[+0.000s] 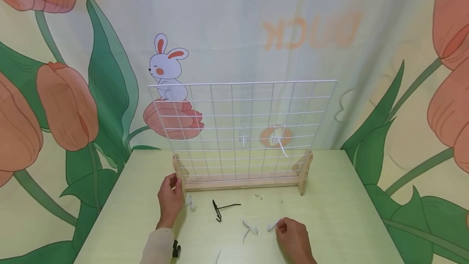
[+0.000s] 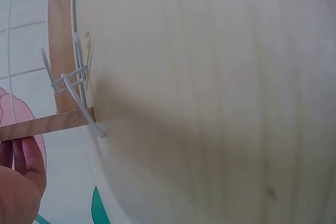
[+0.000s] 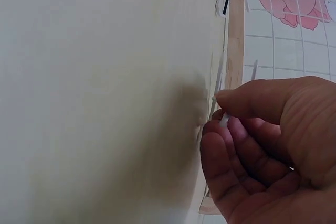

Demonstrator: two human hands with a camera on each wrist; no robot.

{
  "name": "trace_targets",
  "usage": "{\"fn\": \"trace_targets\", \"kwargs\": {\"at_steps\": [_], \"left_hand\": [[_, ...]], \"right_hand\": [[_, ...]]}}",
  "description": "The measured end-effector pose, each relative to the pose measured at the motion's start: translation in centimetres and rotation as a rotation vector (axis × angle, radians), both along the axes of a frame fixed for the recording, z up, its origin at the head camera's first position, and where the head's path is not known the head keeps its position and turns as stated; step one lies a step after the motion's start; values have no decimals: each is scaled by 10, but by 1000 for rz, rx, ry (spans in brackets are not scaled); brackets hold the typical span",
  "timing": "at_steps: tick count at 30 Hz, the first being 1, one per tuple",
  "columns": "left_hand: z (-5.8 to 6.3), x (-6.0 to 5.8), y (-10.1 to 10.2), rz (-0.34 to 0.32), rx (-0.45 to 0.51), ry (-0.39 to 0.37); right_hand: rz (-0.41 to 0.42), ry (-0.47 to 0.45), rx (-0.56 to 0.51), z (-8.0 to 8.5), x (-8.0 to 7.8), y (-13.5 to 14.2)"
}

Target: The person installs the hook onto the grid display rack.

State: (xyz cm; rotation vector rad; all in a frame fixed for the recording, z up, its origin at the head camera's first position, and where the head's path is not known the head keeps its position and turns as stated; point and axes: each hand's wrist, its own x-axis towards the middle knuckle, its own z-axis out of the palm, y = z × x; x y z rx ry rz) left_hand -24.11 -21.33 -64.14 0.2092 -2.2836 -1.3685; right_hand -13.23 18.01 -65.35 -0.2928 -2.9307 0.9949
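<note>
A white wire grid panel [image 1: 221, 133] stands upright in a wooden stand [image 1: 242, 184]. My left hand [image 1: 171, 199] holds the stand's left upright, its fingertips against the wood [image 2: 47, 124] in the left wrist view. My right hand [image 1: 293, 237] pinches a white wire hook [image 1: 271, 226] between thumb and fingers, low over the table. In the right wrist view, most of that hook is hidden by the fingers [image 3: 220, 156]. Just left of it lies another white hook [image 1: 250, 228] with a long prong. Two white hooks, one at centre [image 1: 243, 138] and one further right [image 1: 280, 139], hang on the grid.
On the pale table [image 1: 337, 223] lie a black hook [image 1: 220, 209], a white hook [image 1: 191, 203] beside the left upright and several tiny pieces [image 1: 258, 196]. A thin white prong [image 1: 218, 257] shows at the bottom edge. A printed curtain [image 1: 227, 23] hangs behind.
</note>
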Motion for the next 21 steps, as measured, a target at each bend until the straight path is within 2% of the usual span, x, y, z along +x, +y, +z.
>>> {"fn": "trace_targets", "kwargs": {"at_steps": [7, 15, 21], "left_hand": [[2, 0, -1, 3, 19, -27], [3, 1, -1, 1, 11, -22], [2, 1, -1, -3, 8, -19]], "right_hand": [[8, 97, 54, 8, 3, -5], [-32, 111, 82, 15, 5, -8], [-51, 161, 83, 17, 7, -9]]}}
